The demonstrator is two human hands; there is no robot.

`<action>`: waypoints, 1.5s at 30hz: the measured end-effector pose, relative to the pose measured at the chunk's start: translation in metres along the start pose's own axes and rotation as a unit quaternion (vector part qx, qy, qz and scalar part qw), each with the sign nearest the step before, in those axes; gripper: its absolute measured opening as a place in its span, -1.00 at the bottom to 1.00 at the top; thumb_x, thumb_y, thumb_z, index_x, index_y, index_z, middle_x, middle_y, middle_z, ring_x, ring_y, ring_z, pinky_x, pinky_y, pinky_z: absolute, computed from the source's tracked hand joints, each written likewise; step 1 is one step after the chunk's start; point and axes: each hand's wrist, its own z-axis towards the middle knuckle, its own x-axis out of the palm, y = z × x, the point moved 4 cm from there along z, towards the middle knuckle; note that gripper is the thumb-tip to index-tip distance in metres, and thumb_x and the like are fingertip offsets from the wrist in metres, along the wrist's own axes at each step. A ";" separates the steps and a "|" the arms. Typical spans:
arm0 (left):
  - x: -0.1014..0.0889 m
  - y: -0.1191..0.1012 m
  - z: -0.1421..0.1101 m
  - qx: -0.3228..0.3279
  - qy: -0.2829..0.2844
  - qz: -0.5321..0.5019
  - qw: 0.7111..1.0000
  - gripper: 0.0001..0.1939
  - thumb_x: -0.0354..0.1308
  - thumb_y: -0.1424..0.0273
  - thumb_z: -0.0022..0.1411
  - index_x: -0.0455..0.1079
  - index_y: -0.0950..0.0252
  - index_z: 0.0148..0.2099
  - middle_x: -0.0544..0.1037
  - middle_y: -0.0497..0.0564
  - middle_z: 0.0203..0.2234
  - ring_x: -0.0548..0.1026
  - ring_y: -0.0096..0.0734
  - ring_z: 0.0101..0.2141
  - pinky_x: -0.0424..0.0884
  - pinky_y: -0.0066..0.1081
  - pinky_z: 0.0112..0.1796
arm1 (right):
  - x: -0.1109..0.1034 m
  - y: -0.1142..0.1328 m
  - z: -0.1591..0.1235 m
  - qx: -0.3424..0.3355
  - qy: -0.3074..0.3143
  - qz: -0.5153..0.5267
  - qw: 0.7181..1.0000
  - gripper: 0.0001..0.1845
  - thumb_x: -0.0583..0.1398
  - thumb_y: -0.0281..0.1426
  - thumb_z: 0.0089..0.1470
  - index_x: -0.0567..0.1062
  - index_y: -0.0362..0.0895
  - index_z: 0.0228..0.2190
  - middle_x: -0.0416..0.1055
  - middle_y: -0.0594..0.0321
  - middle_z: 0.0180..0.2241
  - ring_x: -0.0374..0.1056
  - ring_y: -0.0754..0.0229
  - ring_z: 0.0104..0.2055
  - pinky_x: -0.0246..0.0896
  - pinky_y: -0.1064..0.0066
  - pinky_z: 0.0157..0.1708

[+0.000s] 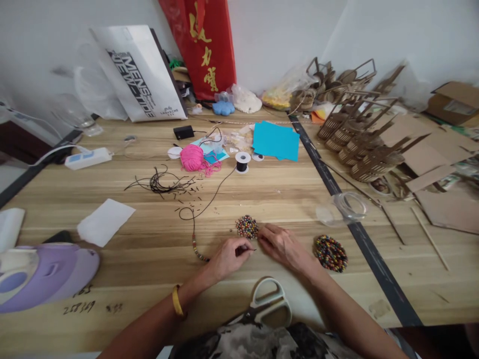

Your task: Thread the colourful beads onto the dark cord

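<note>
My left hand (231, 254) is closed in a pinch on a thin black cord, whose dark tip pokes out just past the fingertips. Several coloured beads (195, 249) are threaded on this cord, to the left of that hand. From there the cord (217, 192) loops back to a white spool (242, 162). My right hand (280, 244) rests on the table with its fingers bent together at the right edge of a small pile of loose beads (246, 227). Whatever is between its fingertips is hidden. Right of the right wrist lies a coil of strung beads (331, 253).
Scissors (267, 304) lie close to my body. Cut black cords (160, 182), a ball of pink yarn (192, 158) and blue sheets (276, 141) are farther back. Small woven baskets (359, 144) and clear tape rolls (350, 206) stand right; a purple-white device (52, 274) is left.
</note>
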 end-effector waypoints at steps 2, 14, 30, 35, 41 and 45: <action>0.002 0.001 -0.001 -0.003 0.001 -0.012 1.000 -0.89 0.11 0.49 0.08 0.48 0.35 -0.39 0.53 0.00 -0.53 0.39 -0.46 -0.50 0.28 -0.51 -0.43 | -0.002 -0.001 -0.001 0.007 -0.009 0.023 1.000 -0.88 0.06 -0.53 0.15 0.39 -0.15 -0.35 0.38 0.22 -0.40 0.32 0.25 -0.37 0.12 0.49 -0.38; -0.003 0.011 0.003 -0.027 0.024 -0.170 0.985 -0.82 0.14 0.34 0.09 0.38 0.37 -0.45 0.42 -0.05 -0.61 0.32 -0.52 -0.54 0.22 -0.53 -0.47 | 0.007 -0.010 -0.004 0.090 -0.001 0.434 0.897 -0.93 0.18 -0.42 0.01 0.39 -0.18 -0.44 0.31 0.31 -0.51 0.21 0.34 -0.49 0.12 0.53 -0.50; -0.002 0.011 0.003 -0.024 0.019 -0.143 0.989 -0.88 0.15 0.43 0.06 0.43 0.40 -0.43 0.40 -0.07 -0.60 0.29 -0.54 -0.53 0.19 -0.53 -0.47 | 0.015 -0.006 -0.002 0.090 0.074 0.569 0.814 -0.78 0.29 -0.30 -0.04 0.42 -0.20 -0.43 0.29 0.37 -0.55 0.17 0.36 -0.52 0.04 0.50 -0.48; 0.005 0.005 -0.005 -0.001 0.002 -0.057 0.998 -0.90 0.13 0.47 0.10 0.46 0.38 -0.39 0.50 -0.03 -0.53 0.37 -0.49 -0.48 0.25 -0.52 -0.41 | 0.017 -0.003 -0.003 0.068 0.097 0.585 0.802 -0.76 0.29 -0.27 -0.01 0.44 -0.21 -0.43 0.26 0.35 -0.54 0.13 0.36 -0.50 -0.01 0.51 -0.48; 0.019 -0.011 -0.022 0.067 0.033 0.090 0.993 -0.85 0.06 0.48 0.22 0.46 0.34 -0.32 0.53 -0.01 -0.43 0.43 -0.45 -0.40 0.30 -0.46 -0.30 | 0.016 -0.005 -0.003 0.054 0.136 0.591 0.793 -0.73 0.30 -0.25 -0.03 0.43 -0.21 -0.42 0.29 0.32 -0.50 0.13 0.35 -0.49 0.00 0.50 -0.47; 0.025 -0.020 -0.031 0.142 0.066 0.167 0.973 -0.80 -0.02 0.43 0.31 0.42 0.34 -0.27 0.50 0.04 -0.31 0.43 -0.41 -0.27 0.31 -0.43 -0.20 | 0.016 -0.006 -0.003 0.058 0.148 0.586 0.794 -0.74 0.30 -0.27 -0.04 0.41 -0.21 -0.44 0.27 0.33 -0.51 0.13 0.36 -0.49 0.01 0.50 -0.47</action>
